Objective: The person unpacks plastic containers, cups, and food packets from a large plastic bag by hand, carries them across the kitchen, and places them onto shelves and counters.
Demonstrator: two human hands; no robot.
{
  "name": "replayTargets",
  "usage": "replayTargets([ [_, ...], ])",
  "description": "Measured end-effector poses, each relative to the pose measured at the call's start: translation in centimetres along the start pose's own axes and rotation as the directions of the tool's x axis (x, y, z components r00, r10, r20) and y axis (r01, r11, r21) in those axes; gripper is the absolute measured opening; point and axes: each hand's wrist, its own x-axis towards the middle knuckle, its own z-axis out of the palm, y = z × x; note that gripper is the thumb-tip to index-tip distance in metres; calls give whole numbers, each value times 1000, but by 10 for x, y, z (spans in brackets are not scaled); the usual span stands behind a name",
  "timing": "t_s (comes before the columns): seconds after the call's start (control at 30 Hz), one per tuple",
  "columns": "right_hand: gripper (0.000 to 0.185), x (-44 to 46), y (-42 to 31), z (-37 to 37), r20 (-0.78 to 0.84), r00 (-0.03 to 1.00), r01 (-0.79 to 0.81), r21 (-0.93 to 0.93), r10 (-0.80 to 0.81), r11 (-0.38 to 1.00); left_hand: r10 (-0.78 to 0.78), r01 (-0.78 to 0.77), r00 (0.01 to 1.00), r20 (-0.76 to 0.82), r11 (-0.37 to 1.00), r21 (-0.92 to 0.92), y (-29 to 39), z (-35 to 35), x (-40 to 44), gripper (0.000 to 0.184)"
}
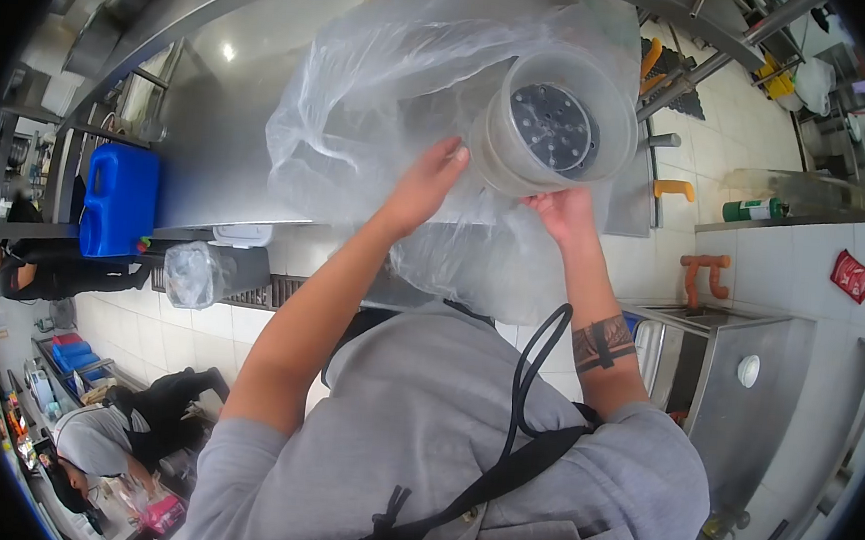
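Note:
A clear plastic tub (502,139) is tilted with its wide mouth toward me, above the steel table. Through it shows a dark round area with light dots (551,126); whether this is inside or behind the tub I cannot tell. My right hand (565,215) grips the tub's near lower side, its fingers partly hidden beneath. My left hand (428,186) is beside the tub's left wall, fingers stretched out and thumb near the plastic; contact is unclear. A large, crumpled clear plastic bag (354,94) spreads behind and below the tub.
The steel table (223,105) has a shelf bar across its far side. A blue jerrycan (117,198) stands at the left. A bag-lined bin (201,274) is below the table edge. Another person (115,433) bends at lower left. A steel sink unit (746,382) is at right.

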Motion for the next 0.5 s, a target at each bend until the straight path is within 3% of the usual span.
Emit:
replayTargets([
  [0.07,17,-4,4,4,-11,1000,17,-10,-17,1000,6,5,999,-47,969,247,-28,-10,4,72],
  [0.1,16,-1,8,-1,49,999,6,15,-7,1000,8,3,999,-45,969,246,-44,-13,5,72],
  [0.17,15,-1,16,-7,102,995,9,39,-13,999,443,-349,896,11,690,634,-62,-17,3,65],
  [0.2,13,-2,18,-9,116,993,8,34,-12,999,449,-361,894,22,689,628,-63,-20,2,65],
  [0.27,12,-4,21,-15,117,993,18,26,-21,999,409,-242,861,-302,853,463,-59,-23,0,64],
  [0.3,12,-6,23,-19,130,991,14,47,-20,999,410,-251,864,-292,854,456,-43,-23,-4,64],
  [0.37,11,-13,24,-16,145,989,12,63,-21,998,428,-367,812,-397,903,223,20,-26,-24,63],
  [0.4,11,-24,24,-6,90,995,35,59,-40,998,430,-370,809,-400,902,221,57,-26,-39,63],
  [0.47,13,-48,26,24,-50,997,59,13,-58,998,274,-222,952,-138,927,303,124,-23,-71,53],
  [0.5,14,-59,27,43,-119,991,61,-32,-64,998,250,-223,966,-71,938,267,140,-24,-79,50],
])
